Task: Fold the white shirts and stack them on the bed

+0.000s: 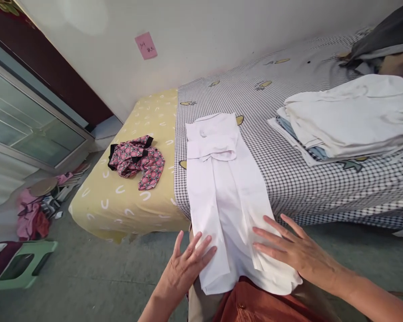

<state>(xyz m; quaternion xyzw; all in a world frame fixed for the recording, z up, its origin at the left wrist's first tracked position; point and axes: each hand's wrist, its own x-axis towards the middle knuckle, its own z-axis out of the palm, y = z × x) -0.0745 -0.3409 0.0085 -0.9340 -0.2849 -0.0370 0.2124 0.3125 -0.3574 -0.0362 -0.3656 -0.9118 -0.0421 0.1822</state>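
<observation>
A white collared shirt lies stretched from the bed's edge down over my lap, its sides folded inward. Its collar end rests on the checked cover, and the lower hem hangs across my knees. My left hand lies on the shirt's lower left edge with its fingers spread. On the lower right part of the cloth, my right hand has its fingers stretched out flat. Neither hand grips the fabric.
A stack of folded white clothes sits on the checked bed cover at the right. Crumpled pink patterned clothing lies on the yellow cover. Dark clothes are heaped at the far right. A green stool stands at lower left.
</observation>
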